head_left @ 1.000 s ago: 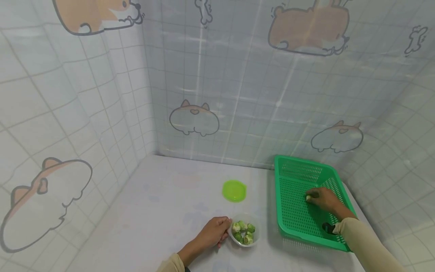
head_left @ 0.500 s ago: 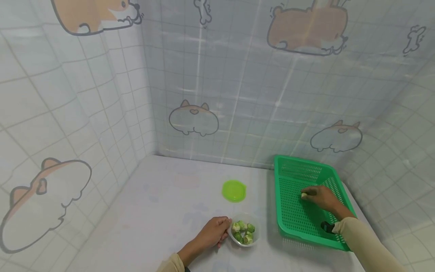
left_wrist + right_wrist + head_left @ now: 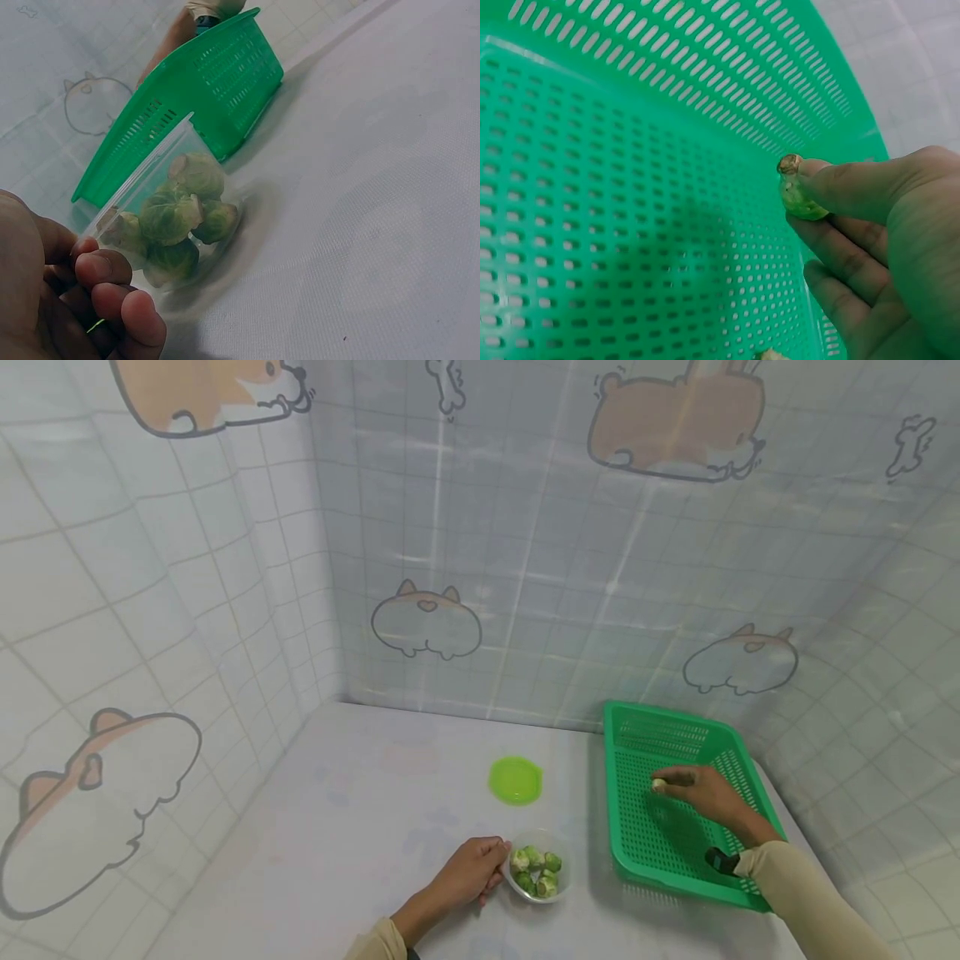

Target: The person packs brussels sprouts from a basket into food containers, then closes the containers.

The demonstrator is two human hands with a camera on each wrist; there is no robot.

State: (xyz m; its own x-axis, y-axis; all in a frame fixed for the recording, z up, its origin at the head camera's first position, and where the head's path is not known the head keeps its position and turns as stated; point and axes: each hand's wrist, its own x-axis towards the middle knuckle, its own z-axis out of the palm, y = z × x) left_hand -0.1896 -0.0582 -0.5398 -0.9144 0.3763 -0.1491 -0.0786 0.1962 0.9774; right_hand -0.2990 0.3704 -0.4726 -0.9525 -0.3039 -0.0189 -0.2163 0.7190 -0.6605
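Note:
My left hand (image 3: 472,868) pinches the rim of a clear plastic bowl (image 3: 135,176) standing on the table. Several green Brussels sprouts (image 3: 171,216) lie inside that bowl. Over on the right, my right hand (image 3: 708,793) is inside a green perforated basket (image 3: 612,793), above its floor. Between thumb and fingers it pinches one Brussels sprout (image 3: 801,196), whose brown cut stem end shows in the right wrist view. A pale piece (image 3: 771,354) peeks in at the bottom edge of that view, too cut off to identify.
A bright green round lid (image 3: 516,780) lies flat on the white table (image 3: 360,810), behind the bowl. The basket's raised wall stands between its inside and the bowl. Patterned curtains (image 3: 480,543) hang around the back and sides.
Within the basket, my right hand has moved a little to the left and up with the sprout pinched in it. My left hand and the bowl have stayed in place.

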